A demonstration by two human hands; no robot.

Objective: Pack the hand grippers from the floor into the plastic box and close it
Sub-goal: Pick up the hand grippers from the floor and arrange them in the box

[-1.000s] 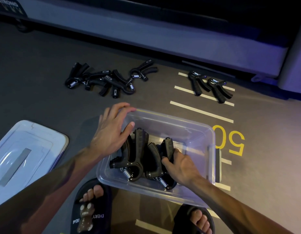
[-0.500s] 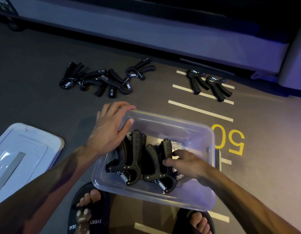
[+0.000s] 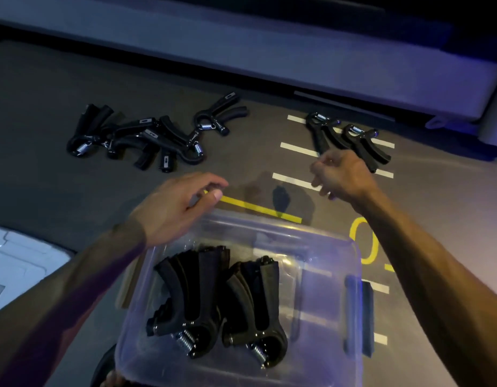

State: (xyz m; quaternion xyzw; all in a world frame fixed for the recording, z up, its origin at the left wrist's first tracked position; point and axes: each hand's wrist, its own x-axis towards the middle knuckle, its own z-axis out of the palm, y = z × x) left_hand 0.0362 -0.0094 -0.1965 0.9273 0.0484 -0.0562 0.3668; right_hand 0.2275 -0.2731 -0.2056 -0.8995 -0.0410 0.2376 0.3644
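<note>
Dark grey gym flooring (image 3: 46,196) carries white stripes, a yellow line (image 3: 258,209) and a yellow painted number at the right. Along the far edge runs a long pale grey base of some equipment (image 3: 241,48). At the far left of the floor lies a tangled heap of black hand grippers (image 3: 146,138); at the far right a pair of hand grippers (image 3: 350,141) lies across the white stripes. A white box lid (image 3: 21,261) sits on the floor at the left edge. Nearest the camera stands the clear plastic box (image 3: 350,275), lid off, with two clusters of packed grippers (image 3: 222,300) standing side by side, springs toward the camera.

The left hand (image 3: 172,208) hovers over the box's far left corner, fingers loosely bent, holding nothing. The right hand (image 3: 342,174) is stretched out beyond the box, fingers loosely curled and empty, just short of the pair on the stripes, whose handle ends lie right beside its knuckles. Whether it touches them cannot be told.
</note>
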